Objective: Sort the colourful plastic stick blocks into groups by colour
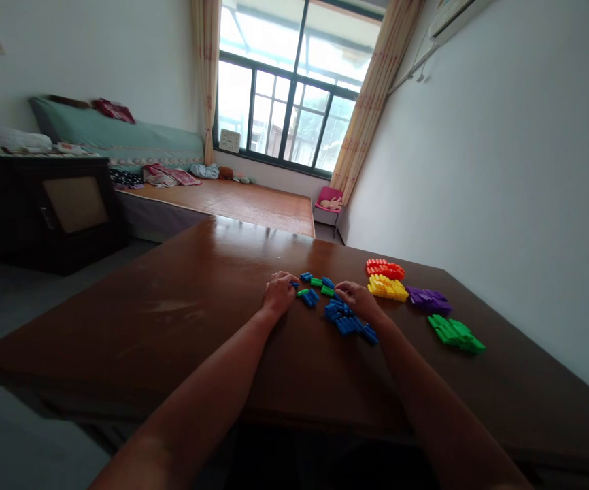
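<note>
My left hand [279, 291] rests on the table with bent fingers closed at a small blue plastic block [294, 284]. My right hand [356, 299] has its thumb and fingers pinched together just right of a green block [328, 291]; what lies between the fingertips is hidden. Between the hands, blue and green blocks form a loose ring, among them a blue one [305, 277], another green one [315, 282] and a blue pair [309, 298]. A heap of blue blocks [345, 321] lies under and beside my right wrist.
On the right of the brown table [182, 299] lie sorted piles: red-orange blocks [385, 269], yellow blocks [388, 288], purple blocks [428, 299] and green blocks [456, 333]. Beyond it stand a bed [254, 202], a dark cabinet [70, 211] and a pink chair [329, 197].
</note>
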The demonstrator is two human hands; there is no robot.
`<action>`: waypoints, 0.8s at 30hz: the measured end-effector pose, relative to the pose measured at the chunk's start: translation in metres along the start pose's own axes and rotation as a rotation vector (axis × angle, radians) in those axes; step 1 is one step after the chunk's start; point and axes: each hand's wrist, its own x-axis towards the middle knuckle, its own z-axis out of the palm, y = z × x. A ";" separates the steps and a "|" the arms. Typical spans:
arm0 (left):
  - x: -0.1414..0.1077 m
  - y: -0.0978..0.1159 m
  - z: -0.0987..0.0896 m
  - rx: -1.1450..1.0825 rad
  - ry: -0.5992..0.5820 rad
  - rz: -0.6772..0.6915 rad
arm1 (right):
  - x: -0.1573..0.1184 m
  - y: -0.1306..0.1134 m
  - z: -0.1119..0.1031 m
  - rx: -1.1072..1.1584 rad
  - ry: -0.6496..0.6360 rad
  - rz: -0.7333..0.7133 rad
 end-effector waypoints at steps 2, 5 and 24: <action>0.002 -0.001 0.004 -0.011 0.001 0.006 | -0.006 0.001 0.002 0.041 -0.113 -0.033; 0.004 -0.001 0.012 -0.034 -0.015 0.061 | -0.016 -0.004 0.011 0.036 -0.157 -0.080; 0.015 -0.023 0.015 -0.040 -0.034 0.115 | -0.119 0.136 -0.041 0.105 0.473 0.353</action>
